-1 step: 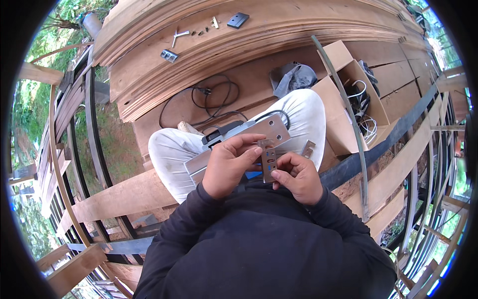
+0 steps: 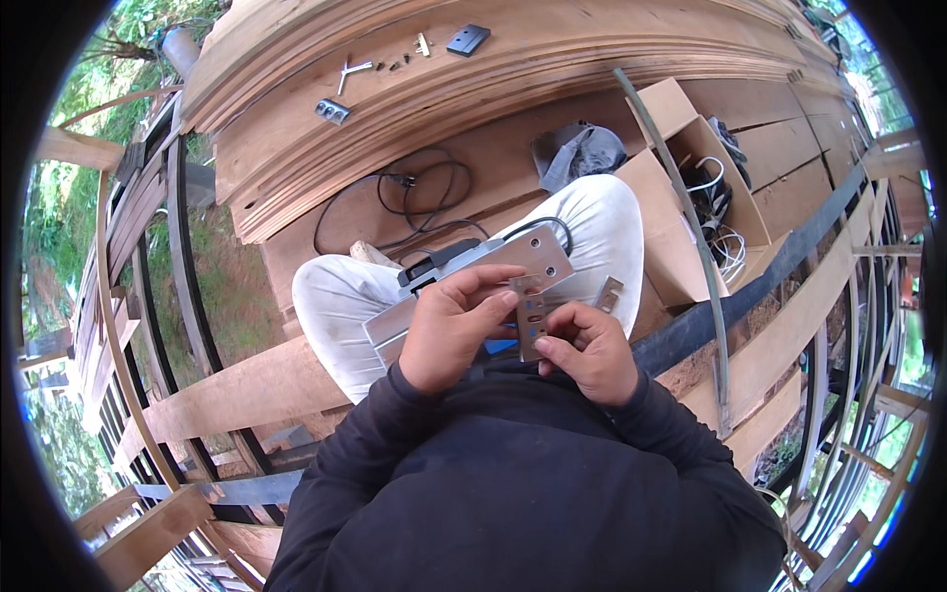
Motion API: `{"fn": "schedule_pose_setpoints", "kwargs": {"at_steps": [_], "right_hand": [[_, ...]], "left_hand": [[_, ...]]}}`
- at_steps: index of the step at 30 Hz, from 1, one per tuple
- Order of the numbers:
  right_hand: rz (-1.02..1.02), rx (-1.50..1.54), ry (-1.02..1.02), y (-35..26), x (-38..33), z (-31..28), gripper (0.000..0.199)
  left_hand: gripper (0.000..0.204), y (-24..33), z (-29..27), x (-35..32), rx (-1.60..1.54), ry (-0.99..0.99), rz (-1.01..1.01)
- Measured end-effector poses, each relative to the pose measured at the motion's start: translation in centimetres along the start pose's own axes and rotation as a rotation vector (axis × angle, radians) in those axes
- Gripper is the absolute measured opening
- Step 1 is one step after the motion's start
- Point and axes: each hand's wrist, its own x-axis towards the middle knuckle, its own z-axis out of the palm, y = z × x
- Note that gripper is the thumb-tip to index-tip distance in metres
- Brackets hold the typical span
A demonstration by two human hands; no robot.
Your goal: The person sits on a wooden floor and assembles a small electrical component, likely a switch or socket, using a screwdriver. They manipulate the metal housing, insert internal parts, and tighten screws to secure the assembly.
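Observation:
In front of my body, both hands hold a thin slotted metal plate upright. My left hand pinches its upper end between thumb and fingers. My right hand grips its lower right edge, thumb in front. Behind the plate, what looks like an electric hand planer lies across my lap with its flat metal sole showing. My hands hide part of it. A bit of blue shows beside the plate's lower end. On my right thigh lies a small metal piece with a hole.
On the stacked plywood ahead lie a T-shaped wrench, a silver block with holes, a brass-coloured part, several small screws and a black block. A black cord loops nearby. To the right stands an open cardboard box with cables, behind a grey strip.

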Motion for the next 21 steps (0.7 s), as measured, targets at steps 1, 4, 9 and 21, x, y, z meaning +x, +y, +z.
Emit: {"fn": "schedule_pose_setpoints", "kwargs": {"at_steps": [1,4,9,21], "right_hand": [[-0.013,-0.017,0.007,0.3,0.0,0.0,0.012],[-0.022,-0.091,0.011,1.1,-0.4,0.2,0.014],[-0.342,-0.587,-0.077,2.4,-1.3,-1.5,0.02],[-0.175,-0.599,0.478,3.6,-3.4,-7.3,0.012]], "left_hand": [[0.031,-0.1,0.1,0.1,0.001,-0.009,-0.004],[0.032,-0.9,-0.4,0.0,0.021,-0.003,-0.038],[0.025,-1.8,-1.4,-0.4,0.249,-0.005,-0.108],[0.023,-3.2,0.0,1.4,0.196,-0.043,-0.221]]}}
